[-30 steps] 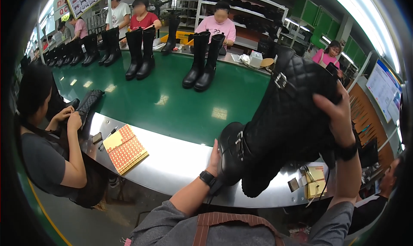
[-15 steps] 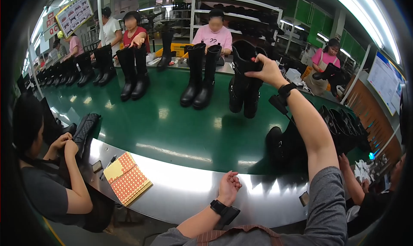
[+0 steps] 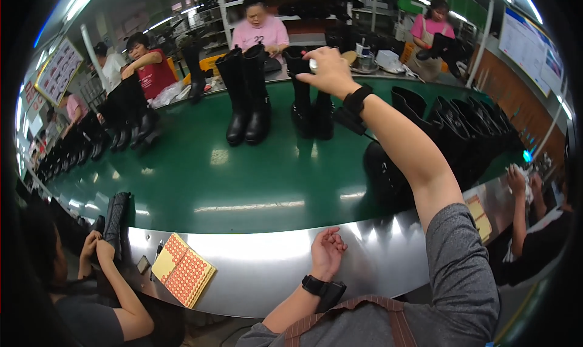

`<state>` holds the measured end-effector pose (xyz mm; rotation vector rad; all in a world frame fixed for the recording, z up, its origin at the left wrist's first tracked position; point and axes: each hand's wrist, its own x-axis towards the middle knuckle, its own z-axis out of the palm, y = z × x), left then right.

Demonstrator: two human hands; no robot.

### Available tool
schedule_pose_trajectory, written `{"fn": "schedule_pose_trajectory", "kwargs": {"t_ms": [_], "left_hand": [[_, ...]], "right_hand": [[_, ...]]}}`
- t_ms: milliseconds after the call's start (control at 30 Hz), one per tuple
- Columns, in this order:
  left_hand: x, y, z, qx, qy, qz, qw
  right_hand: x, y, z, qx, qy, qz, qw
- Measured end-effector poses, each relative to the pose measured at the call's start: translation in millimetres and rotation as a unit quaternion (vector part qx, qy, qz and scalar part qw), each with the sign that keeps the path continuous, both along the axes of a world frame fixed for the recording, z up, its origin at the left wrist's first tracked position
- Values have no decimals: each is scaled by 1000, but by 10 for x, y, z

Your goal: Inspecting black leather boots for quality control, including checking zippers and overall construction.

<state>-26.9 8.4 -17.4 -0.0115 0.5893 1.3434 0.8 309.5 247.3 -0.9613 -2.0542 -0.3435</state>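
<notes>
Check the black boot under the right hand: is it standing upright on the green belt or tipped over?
Upright. The black boot stands on its sole on the green belt, shaft vertical, with the right hand at its top.

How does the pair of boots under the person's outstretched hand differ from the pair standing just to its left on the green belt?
The pair of boots under the right hand is touched at its top by that hand; the left pair stands untouched. The touched pair is partly hidden by the hand and wrist; the left pair shows whole. Both pairs are tall, black and upright on the green belt. The left hand rests on the metal edge, away from both.
</notes>
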Motion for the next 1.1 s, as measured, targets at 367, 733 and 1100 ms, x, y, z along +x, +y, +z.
{"fn": "schedule_pose_trajectory", "kwargs": {"t_ms": [367, 733, 1100], "left_hand": [[-18, 46, -26, 87, 53, -71, 992], [31, 85, 35, 87, 123, -124, 981], [1349, 464, 1378, 331, 836, -16, 437]], "right_hand": [[1720, -2964, -1211, -198, -77, 85, 973], [3055, -3617, -2356, -356, 141, -174, 907], [3116, -3605, -2416, -328, 150, -122, 924]]}}
